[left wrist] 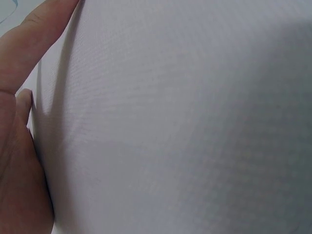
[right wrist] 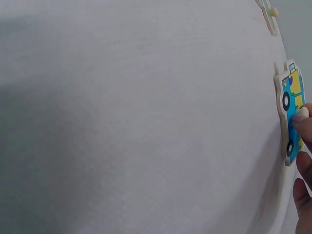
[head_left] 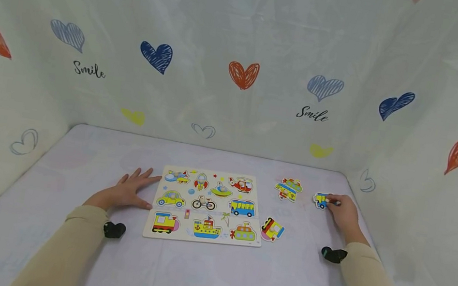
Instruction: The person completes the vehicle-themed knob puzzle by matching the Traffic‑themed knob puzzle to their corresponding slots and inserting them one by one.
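Note:
Pinched by its knob, a blue and yellow bus puzzle piece [head_left: 320, 200] [right wrist: 294, 88] is in the fingers of my right hand [head_left: 345, 217], over at the right side of the table. In the right wrist view the piece stands close over the white cloth, with thumb and fingers around the pale knob. My left hand [head_left: 129, 190] lies with fingers spread, its index finger and thumb at the left edge of the puzzle board [head_left: 219, 215]. The board carries colourful vehicle pictures, among them a car, bicycle, helicopter and train.
Right of the board, a submarine piece [head_left: 294, 185] and a piece with blue and yellow bands [head_left: 286, 191] overlap. A train piece [head_left: 272, 229] lies tilted by the board's lower right corner. Behind the table [head_left: 210, 277] hangs a curtain [head_left: 210, 23] printed with hearts.

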`<state>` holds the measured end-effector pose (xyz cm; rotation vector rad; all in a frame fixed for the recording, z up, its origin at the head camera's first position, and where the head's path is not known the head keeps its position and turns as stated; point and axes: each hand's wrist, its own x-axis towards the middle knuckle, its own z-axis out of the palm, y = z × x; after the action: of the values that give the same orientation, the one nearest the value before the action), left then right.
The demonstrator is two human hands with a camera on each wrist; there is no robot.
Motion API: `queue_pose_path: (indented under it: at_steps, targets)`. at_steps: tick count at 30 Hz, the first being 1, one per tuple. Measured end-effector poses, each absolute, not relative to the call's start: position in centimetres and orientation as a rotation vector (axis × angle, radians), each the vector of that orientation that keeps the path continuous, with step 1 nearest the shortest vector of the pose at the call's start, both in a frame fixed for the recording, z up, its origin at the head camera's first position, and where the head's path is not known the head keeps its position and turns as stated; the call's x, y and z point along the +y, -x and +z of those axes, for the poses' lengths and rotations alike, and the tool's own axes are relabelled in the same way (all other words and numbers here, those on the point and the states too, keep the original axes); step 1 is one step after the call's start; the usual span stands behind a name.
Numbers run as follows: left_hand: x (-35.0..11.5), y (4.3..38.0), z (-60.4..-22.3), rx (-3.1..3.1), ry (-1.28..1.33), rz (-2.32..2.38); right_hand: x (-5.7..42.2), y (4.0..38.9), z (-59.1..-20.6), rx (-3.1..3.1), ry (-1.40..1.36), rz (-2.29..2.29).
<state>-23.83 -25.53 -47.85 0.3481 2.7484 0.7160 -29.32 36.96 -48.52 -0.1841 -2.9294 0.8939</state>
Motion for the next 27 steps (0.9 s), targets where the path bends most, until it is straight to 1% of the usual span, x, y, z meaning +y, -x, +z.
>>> queue_pose_path:
  at_steps: [9,15,23,27]
  targets:
    - [-25.7,23.8,-47.9,2.742,-0.352,0.727,36.7,29.0,-48.1,-2.899,0.205,0.882]
    - [-25.6,23.7,-47.9,2.743,-0.353,0.729,35.9,28.9,-47.7,-2.877,0.110,0.859]
    - [-25.5,23.6,-47.5,2.739,-0.356,0.738,33.7,28.8,-46.9,-2.903,0.064,0.853]
    - [-25.5,23.6,-47.4,2.736,-0.356,0.743,32.7,28.7,-46.7,-2.889,-0.009,0.836]
